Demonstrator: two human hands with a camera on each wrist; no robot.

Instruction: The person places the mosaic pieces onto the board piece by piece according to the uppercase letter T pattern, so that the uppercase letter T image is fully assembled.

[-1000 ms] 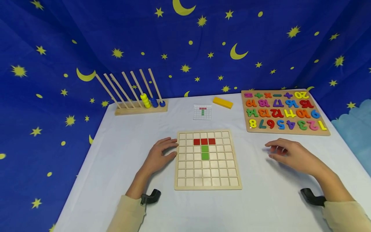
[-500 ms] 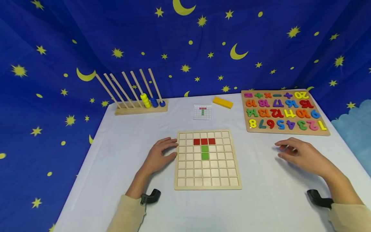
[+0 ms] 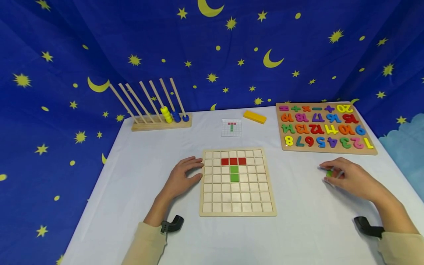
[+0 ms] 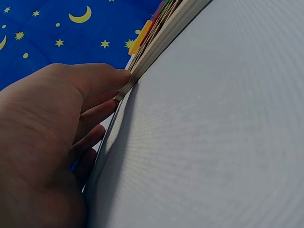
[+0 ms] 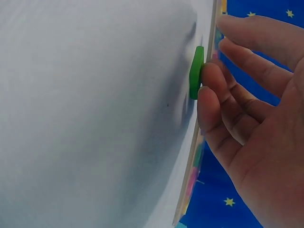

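In the head view the left hand (image 3: 180, 178) lies beside a square wooden grid board (image 3: 215, 208), its fingertips at the left edge. A T of red tiles (image 3: 233, 161) and green tiles (image 3: 234, 178) sits in the grid. The right hand (image 3: 351, 180) is to the right of the board, low over the table. A small green tile (image 3: 329, 173) shows between its thumb and index finger. In the right wrist view this green tile (image 5: 196, 73) is at the tips of the lower fingers, on their table side; thumb and index finger stand apart from it.
Behind the board lies a pattern card (image 3: 231, 128) with the same T, and a yellow-orange block (image 3: 254, 117). A wooden abacus with upright pegs (image 3: 161, 126) stands at back left. At back right is a colourful number puzzle (image 3: 328, 129). A blue star curtain (image 3: 212, 55) hangs behind.
My right hand has moved rightward, away from the board, and then slowed. A green tile has come into view at its fingers. The left hand and the board have stayed put.
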